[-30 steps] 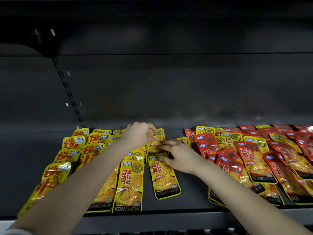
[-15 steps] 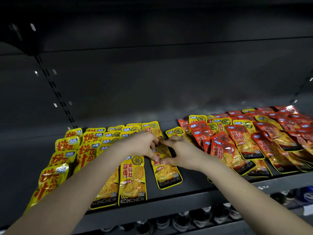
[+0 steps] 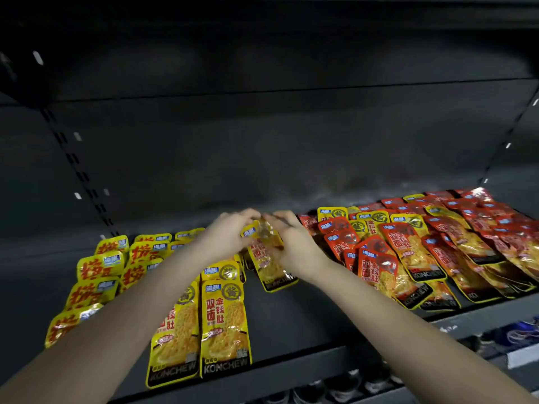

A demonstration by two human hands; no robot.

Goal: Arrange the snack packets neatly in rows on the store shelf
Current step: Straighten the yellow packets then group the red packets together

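One packet (image 3: 269, 258) is gripped at its far end by left hand (image 3: 230, 237) and right hand (image 3: 297, 243), long axis pointed nearward between them.

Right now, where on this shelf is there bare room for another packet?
Bare dark metal shelf shows between the front yellow KONCHEW packets and the overlapping red packets; more lies left of the yellow red-lettered packets. Crowded: the red heap, and the middle, where left hand and right hand grip a yellow packet.
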